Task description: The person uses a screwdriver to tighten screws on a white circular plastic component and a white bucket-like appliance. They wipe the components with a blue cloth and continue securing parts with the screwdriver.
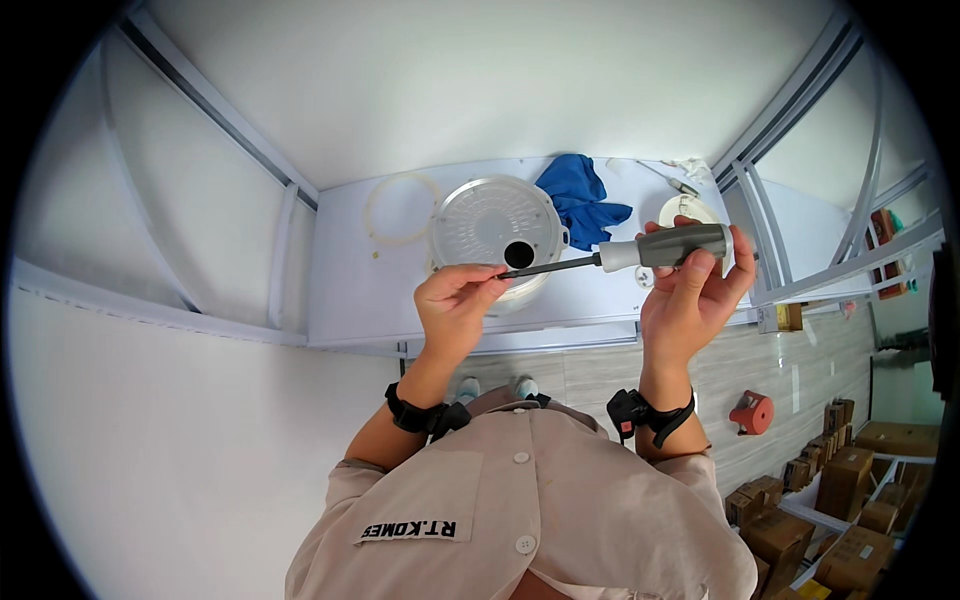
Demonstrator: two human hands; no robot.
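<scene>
A screwdriver (pixel 655 250) with a thick grey handle and a dark shaft is held up level above the white table (pixel 370 310). My right hand (pixel 692 305) is closed around its handle. At the other end, the thumb and fingers of my left hand (pixel 457 308) pinch the shaft's tip. Behind and below the shaft stands a round silver metal housing (pixel 488 215) with a dark round hole in its top; my left hand hides part of its near edge. A white round part (pixel 685 208) lies behind the handle, partly covered by my right hand.
A blue cloth (pixel 580 200) is crumpled right of the housing. To its left lies a thin cream ring (pixel 372 225). Another grey-handled tool (pixel 682 187) rests at the back right. White frame posts flank the table; a red stool (pixel 752 412) and cardboard boxes (pixel 845 480) stand on the floor.
</scene>
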